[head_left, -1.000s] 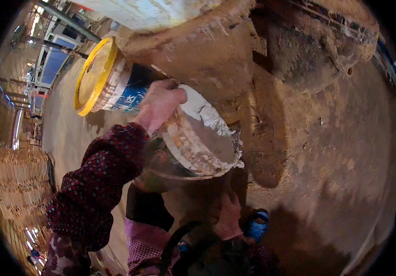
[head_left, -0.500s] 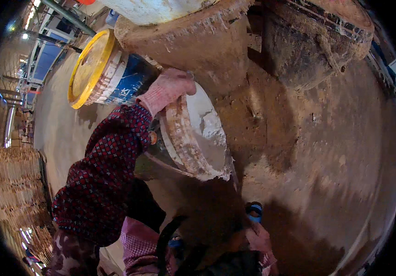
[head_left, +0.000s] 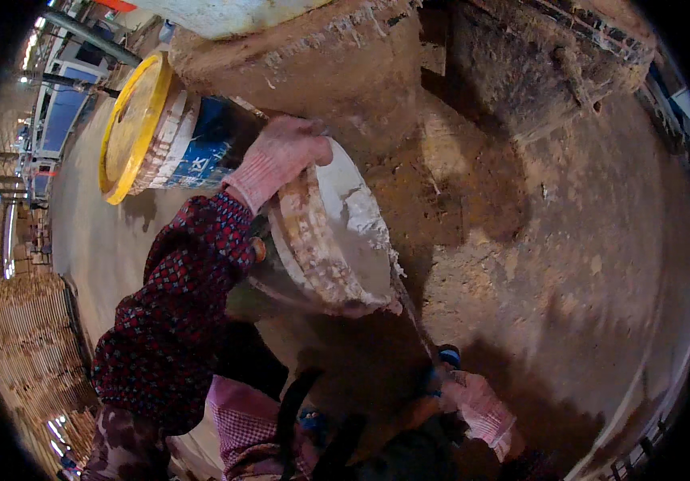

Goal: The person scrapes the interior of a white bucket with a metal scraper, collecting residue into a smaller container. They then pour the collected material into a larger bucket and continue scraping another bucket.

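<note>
My left hand (head_left: 281,156), in a pink knitted glove, is closed over the upper rim of a tilted bucket (head_left: 305,244). White, cracked paste (head_left: 361,212) coats or fills the bucket's mouth, which faces right. The outer wall is smeared with brown and white residue. From the mouth's lower edge a thin strap or wire runs down toward my right hand (head_left: 479,407), also gloved in pink. That hand is low and right of the bucket, beside a blue-banded shoe (head_left: 447,355). Its fingers are partly hidden, so its grip is unclear.
Left of my left hand is a blue and white bucket (head_left: 200,144) with a yellow lid (head_left: 132,128). Large, crusted containers (head_left: 297,72) stand ahead. The stained floor (head_left: 569,280) spreads to the right; stacked thin sheets (head_left: 32,345) are at far left.
My right hand has come further up and right, into fuller view. My left hand still grips the bucket's rim. The whole view has shifted slightly.
</note>
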`<state>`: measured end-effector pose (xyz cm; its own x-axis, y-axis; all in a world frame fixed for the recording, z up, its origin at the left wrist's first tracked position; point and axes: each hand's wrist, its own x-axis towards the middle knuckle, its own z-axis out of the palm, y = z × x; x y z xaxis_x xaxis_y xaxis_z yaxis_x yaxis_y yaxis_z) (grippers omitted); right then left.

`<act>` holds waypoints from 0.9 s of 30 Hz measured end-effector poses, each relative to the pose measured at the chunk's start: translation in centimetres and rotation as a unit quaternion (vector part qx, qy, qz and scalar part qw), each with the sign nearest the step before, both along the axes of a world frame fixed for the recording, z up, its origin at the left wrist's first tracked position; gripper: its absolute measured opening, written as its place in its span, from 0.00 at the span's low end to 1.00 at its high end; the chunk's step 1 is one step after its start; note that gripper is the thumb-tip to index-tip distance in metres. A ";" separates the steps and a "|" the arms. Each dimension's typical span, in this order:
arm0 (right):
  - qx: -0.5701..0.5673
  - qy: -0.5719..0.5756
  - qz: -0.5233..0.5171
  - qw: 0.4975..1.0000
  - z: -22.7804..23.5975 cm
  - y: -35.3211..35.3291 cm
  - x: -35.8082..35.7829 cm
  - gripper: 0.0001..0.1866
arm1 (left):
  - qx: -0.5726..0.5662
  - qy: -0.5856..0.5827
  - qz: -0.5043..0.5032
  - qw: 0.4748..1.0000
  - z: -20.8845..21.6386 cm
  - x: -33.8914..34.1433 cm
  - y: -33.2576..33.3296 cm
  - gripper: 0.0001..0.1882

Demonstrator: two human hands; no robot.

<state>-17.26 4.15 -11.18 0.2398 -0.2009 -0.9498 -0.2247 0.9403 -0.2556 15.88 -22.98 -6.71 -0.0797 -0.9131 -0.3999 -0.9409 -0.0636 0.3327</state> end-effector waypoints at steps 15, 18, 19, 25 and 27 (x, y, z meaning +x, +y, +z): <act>-0.071 0.028 0.130 0.989 -1.9 -3.2 3.2 0.21 | -0.033 0.054 -0.006 0.998 -1.8 0.5 -0.4 0.16; -0.208 0.073 0.185 0.958 1.4 1.9 -0.3 0.26 | -0.027 0.038 0.049 0.998 0.6 0.9 -0.4 0.17; -0.248 0.072 0.162 0.953 2.1 3.5 -1.7 0.27 | -0.008 0.039 0.074 0.996 0.6 0.7 -0.5 0.18; -0.282 0.267 0.086 0.917 3.9 -1.7 -7.7 0.21 | 0.006 0.137 0.117 0.984 -2.4 -0.3 -0.5 0.19; -0.392 0.236 0.224 0.861 3.7 -8.0 -7.0 0.16 | -0.028 0.056 0.094 0.994 -2.1 -0.4 0.0 0.18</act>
<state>-24.27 -3.81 -7.51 0.0835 -0.8119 -0.5779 -0.7725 0.3136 -0.5522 15.52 -22.98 -8.77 0.0535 -0.9364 -0.3468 -0.8713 -0.2135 0.4418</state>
